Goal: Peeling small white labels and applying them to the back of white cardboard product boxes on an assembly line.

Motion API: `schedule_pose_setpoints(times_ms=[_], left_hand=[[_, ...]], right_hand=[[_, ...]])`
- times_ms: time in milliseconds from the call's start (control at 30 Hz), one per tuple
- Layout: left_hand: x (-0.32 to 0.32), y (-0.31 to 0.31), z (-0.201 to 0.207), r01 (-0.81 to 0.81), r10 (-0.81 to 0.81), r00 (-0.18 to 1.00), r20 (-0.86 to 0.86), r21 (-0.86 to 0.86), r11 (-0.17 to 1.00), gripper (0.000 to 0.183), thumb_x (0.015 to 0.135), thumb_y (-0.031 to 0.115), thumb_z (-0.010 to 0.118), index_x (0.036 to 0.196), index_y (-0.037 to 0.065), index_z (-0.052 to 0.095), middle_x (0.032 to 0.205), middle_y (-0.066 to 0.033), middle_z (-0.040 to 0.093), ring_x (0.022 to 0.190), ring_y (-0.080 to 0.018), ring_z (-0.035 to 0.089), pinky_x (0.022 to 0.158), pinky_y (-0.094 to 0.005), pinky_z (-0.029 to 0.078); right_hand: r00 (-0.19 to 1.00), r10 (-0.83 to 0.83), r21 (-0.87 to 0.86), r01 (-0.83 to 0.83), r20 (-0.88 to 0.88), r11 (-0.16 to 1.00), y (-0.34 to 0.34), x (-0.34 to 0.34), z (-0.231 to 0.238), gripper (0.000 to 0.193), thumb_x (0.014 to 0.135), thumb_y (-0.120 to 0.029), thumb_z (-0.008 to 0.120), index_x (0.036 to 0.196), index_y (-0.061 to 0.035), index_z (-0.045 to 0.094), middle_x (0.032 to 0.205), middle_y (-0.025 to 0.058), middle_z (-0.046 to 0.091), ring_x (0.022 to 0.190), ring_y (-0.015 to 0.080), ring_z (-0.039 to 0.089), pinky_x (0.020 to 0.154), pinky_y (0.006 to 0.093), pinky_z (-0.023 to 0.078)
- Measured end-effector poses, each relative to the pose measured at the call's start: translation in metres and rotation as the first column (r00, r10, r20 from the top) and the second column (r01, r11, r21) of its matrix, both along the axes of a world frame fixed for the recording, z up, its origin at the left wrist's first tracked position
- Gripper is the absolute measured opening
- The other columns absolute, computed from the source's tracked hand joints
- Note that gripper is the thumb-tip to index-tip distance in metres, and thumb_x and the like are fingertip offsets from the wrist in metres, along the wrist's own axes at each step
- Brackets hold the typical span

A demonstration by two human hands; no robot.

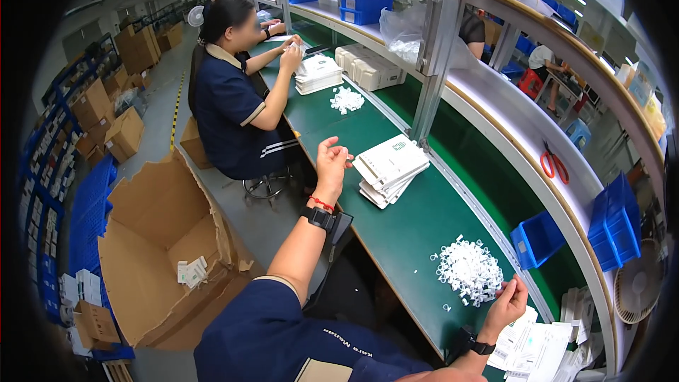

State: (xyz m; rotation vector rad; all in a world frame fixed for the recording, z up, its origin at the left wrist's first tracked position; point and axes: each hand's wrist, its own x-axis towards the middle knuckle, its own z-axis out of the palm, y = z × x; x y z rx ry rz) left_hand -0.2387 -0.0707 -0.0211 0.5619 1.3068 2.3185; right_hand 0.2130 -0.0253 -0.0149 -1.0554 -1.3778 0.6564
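- Your left hand (331, 159) is up in the air at about 11 o'clock from the middle of the view. Its fingers are curled loosely, partly open. I cannot tell if a tiny part sits between the fingertips.
- Just at 3 o'clock from that hand lies the stack of flat white boxes (391, 168) on the green worktop (417, 226). The hand is near the stack but not touching it.
- Your right hand (508, 302) is low at about 5 o'clock. Its fingers are pinched almost shut at the edge of the pile of small white plastic pieces (469, 269). It seems to hold one piece, but the piece is too small to be sure.
- The pile is loose and spread out. A few pieces already lie apart from it. A quick pull could flick more of them along the worktop or off its near edge.
- The stack of boxes is fanned and leans a little. A bump from your left hand could make the top one slide.
- White papers (530, 350) lie just under your right wrist. Your arm could drag them.
- Another person (230, 110) sits at 10 o'clock, well apart from your hands.
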Motion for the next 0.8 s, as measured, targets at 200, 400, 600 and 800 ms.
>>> schedule_pose_setpoints(times_ms=[200, 400, 600, 800], left_hand=[[0.006, -0.003, 0.004, -0.102, 0.101, 0.994, -0.047, -0.029, 0.994, 0.028, 0.087, 0.003, 0.059, 0.113, 0.002, 0.046, 0.085, -0.0052, 0.056, 0.069, -0.0114, 0.056, 0.055, -0.0231, 0.047], [0.06, -0.006, 0.047, 0.045, -0.025, 0.975, -0.219, 0.085, 0.995, 0.021, 0.087, 0.001, 0.06, 0.105, 0.002, 0.049, 0.083, -0.0024, 0.055, 0.065, -0.0074, 0.054, 0.052, -0.0188, 0.043], [0.14, 0.036, 0.084, 0.536, -0.543, 0.76, -0.357, -0.128, 0.834, 0.012, 0.083, 0.003, 0.066, 0.089, 0.002, 0.056, 0.079, -0.0016, 0.058, 0.063, -0.0053, 0.051, 0.056, -0.0182, 0.043], [0.228, 0.094, 0.088, 0.755, -0.786, 0.534, -0.313, -0.241, 0.609, 0.017, 0.077, 0.0, 0.071, 0.093, -0.002, 0.067, 0.089, -0.0048, 0.061, 0.068, -0.0089, 0.056, 0.063, -0.0211, 0.046]], right_hand=[[1.0, -0.007, 0.035, 0.006, 0.024, 0.999, -0.007, -0.004, 0.005, 0.015, 0.092, -0.005, 0.052, 0.102, 0.0029, 0.061, 0.084, 0.0055, 0.062, 0.068, 0.0073, 0.056, 0.054, 0.0189, 0.046], [0.992, -0.069, 0.044, 0.065, 0.102, 0.997, -0.008, 0.004, 0.01, 0.015, 0.091, -0.005, 0.054, 0.101, 0.0028, 0.062, 0.08, 0.0053, 0.063, 0.065, 0.0082, 0.058, 0.055, 0.0196, 0.046], [0.983, -0.119, 0.011, 0.119, 0.137, 0.993, 0.012, 0.022, 0.016, 0.012, 0.088, -0.006, 0.058, 0.095, 0.0019, 0.064, 0.072, 0.0053, 0.063, 0.065, 0.0092, 0.059, 0.056, 0.0222, 0.047], [0.641, -0.254, -0.105, 0.467, 0.724, 0.878, 0.01, 0.073, 0.026, 0.022, 0.076, -0.019, 0.069, 0.09, -0.0027, 0.067, 0.079, 0.0144, 0.067, 0.074, 0.0299, 0.065, 0.066, 0.0379, 0.05]])
